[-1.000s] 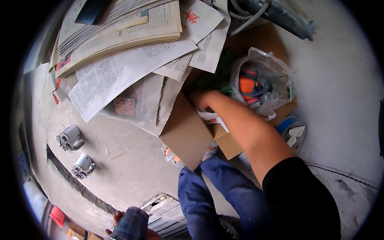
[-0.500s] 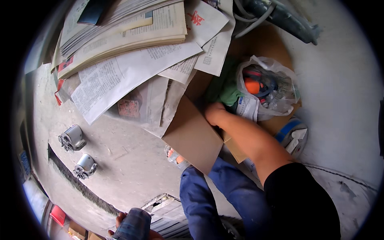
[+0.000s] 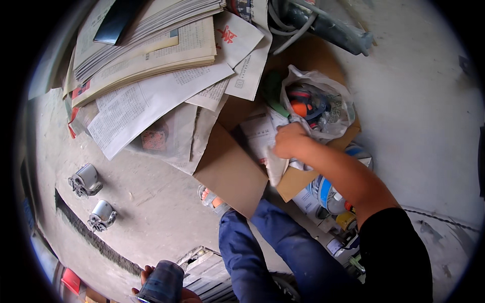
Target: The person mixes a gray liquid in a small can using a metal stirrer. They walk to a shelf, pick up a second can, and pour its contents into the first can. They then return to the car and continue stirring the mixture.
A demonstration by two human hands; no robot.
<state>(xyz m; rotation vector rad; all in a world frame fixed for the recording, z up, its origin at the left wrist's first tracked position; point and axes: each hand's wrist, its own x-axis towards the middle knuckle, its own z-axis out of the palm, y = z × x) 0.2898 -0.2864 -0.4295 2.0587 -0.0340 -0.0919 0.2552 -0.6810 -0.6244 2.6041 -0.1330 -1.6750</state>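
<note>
At the lower edge my left hand (image 3: pixel 146 273) is wrapped round a dark grey-blue cylinder (image 3: pixel 164 280), whose exact kind I cannot make out. My right hand (image 3: pixel 290 141) reaches into an open cardboard box (image 3: pixel 232 169), its fingers closed on a crumpled white sheet (image 3: pixel 275 165) that looks like paper or thin cloth. Printed white paper (image 3: pixel 258 132) lies in the box just left of these fingers. Beyond the hand, a clear plastic bag (image 3: pixel 339 93) holds a piece of gear with an orange round part (image 3: pixel 300 108). Some green cloth (image 3: pixel 275 96) shows beside the bag.
A high stack of papers (image 3: pixel 151 60) rises at the upper left, overhanging the box. Two silver cylindrical metal parts (image 3: pixel 85 178) stand on the floor at left. A dark tool with a grey cable (image 3: pixel 328 28) lies at top right. Tins and tape rolls (image 3: pixel 328 194) sit below my right forearm.
My right hand has risen out of the box's depth and drawn back, pulling the white sheet into sight and baring printed paper. The left hand still grips the cylinder. The view has shifted slightly.
</note>
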